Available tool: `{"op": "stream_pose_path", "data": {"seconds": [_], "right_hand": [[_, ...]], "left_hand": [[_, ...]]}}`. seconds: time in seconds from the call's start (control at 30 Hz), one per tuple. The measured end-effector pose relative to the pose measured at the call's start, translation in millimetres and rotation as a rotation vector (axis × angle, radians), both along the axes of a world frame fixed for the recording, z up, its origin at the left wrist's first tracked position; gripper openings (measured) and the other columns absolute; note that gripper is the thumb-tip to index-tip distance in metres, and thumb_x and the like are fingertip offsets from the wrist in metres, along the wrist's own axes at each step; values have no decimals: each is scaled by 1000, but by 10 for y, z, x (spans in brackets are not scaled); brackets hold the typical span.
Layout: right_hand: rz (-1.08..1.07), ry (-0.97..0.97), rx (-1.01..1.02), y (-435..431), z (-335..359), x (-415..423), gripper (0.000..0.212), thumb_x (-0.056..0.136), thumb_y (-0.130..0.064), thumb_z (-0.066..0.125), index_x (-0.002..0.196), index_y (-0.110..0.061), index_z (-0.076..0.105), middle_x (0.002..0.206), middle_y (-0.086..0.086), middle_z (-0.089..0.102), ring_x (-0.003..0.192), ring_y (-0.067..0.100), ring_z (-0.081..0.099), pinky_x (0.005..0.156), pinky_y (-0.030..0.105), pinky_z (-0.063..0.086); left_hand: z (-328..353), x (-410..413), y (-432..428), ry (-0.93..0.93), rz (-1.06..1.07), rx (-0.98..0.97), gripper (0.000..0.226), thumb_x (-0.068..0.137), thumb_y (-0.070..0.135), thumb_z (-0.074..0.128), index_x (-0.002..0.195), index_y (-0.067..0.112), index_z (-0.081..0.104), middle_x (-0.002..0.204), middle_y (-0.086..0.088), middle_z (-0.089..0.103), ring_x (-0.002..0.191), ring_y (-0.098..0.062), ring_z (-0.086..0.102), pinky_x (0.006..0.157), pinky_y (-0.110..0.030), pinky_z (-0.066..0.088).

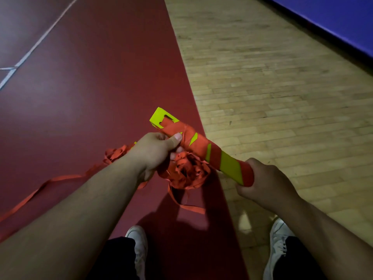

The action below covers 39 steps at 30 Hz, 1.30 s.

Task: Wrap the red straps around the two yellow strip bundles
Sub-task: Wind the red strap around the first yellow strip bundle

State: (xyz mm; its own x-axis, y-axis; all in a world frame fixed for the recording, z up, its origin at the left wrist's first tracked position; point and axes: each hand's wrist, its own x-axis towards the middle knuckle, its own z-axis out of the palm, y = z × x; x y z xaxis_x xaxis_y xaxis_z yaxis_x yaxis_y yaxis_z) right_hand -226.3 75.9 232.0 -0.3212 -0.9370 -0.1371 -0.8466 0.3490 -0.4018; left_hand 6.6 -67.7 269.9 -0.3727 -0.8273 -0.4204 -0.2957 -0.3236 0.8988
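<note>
Red gym flooring (80,98) carries a loose red strap (50,181) trailing from the left up to the left hand (155,152), which clamps the wound turns on the yellow bundle (230,164) held in midair. A tangled wad (187,172) hanging beneath could snag and loosen the wraps; the right hand (262,182) grips the bundle's near end.

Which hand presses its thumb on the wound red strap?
The left hand: its thumb lies on the red strap at the far end of the yellow strip bundle. The right hand only grips the near end.
</note>
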Motion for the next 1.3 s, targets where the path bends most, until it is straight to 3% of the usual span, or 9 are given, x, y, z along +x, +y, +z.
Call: {"op": "stream_pose_path", "data": {"seconds": [0.1, 0.27, 0.4, 0.53, 0.67, 0.77, 0.9, 1.0, 1.3], "right_hand": [[6, 39, 17, 14, 2, 14, 49, 75, -53, 76, 116, -34, 59, 82, -10, 64, 74, 16, 64, 64, 29, 50], [62, 197, -24, 14, 31, 120, 51, 78, -52, 73, 124, -36, 57, 92, -6, 69, 85, 22, 67, 66, 28, 43], [82, 185, -35, 3, 64, 174, 51, 81, -51, 71, 126, -35, 54, 97, -7, 68, 90, 20, 66, 70, 30, 47], [118, -129, 27, 12, 98, 143, 58, 77, -48, 77, 129, -45, 51, 93, -9, 71, 82, 9, 67, 71, 31, 56], [175, -663, 224, 13, 134, 79, 28, 71, -28, 83, 93, -39, 71, 80, -12, 74, 72, 5, 69, 65, 29, 55], [193, -818, 315, 43, 133, 118, 32, 69, -14, 75, 100, -14, 69, 83, 5, 76, 76, 23, 73, 69, 37, 58], [133, -675, 207, 24, 109, 179, 20, 79, -3, 71, 93, -16, 65, 62, -4, 64, 57, 14, 62, 55, 31, 52], [85, -471, 100, 19, 98, 153, 23, 77, -12, 74, 90, -27, 64, 64, -11, 61, 54, 1, 53, 52, 21, 43], [-18, -202, 56, 19, 48, 113, 32, 76, -33, 78, 93, -31, 52, 76, -4, 62, 65, 14, 60, 59, 36, 50]], "left_hand": [[52, -47, 25, 94, 15, 101, 30, 96, 33, 62, 79, 8, 62, 59, -5, 55, 47, -16, 47, 49, -24, 42], [56, -62, -17, 32, 126, 198, 56, 74, 74, 63, 71, 18, 59, 58, -4, 55, 42, -16, 43, 52, -24, 40], [15, -23, -49, 49, 176, 78, 51, 74, 64, 66, 64, 15, 61, 58, -7, 57, 43, -18, 46, 55, -27, 41], [120, 3, -94, 211, 96, -171, 30, 78, 49, 65, 75, 20, 61, 65, -10, 56, 59, -23, 55, 65, -36, 46], [189, 66, -134, 322, 39, -218, 41, 72, 45, 65, 88, 9, 55, 78, -19, 47, 68, -32, 46, 65, -44, 40], [200, 87, -112, 353, 0, -212, 47, 73, 48, 65, 94, 8, 54, 82, -19, 46, 74, -35, 44, 70, -48, 37], [193, 81, -115, 103, 30, -375, 54, 92, 60, 55, 68, 12, 60, 61, -12, 52, 51, -18, 50, 53, -25, 41], [145, 87, -139, -84, -25, -464, 73, 94, 69, 38, 69, 6, 66, 57, -12, 59, 46, -16, 55, 48, -24, 41], [42, 6, -37, 16, -54, -208, 71, 97, 63, 31, 72, 7, 67, 67, -15, 70, 59, -23, 66, 62, -33, 52]]}}
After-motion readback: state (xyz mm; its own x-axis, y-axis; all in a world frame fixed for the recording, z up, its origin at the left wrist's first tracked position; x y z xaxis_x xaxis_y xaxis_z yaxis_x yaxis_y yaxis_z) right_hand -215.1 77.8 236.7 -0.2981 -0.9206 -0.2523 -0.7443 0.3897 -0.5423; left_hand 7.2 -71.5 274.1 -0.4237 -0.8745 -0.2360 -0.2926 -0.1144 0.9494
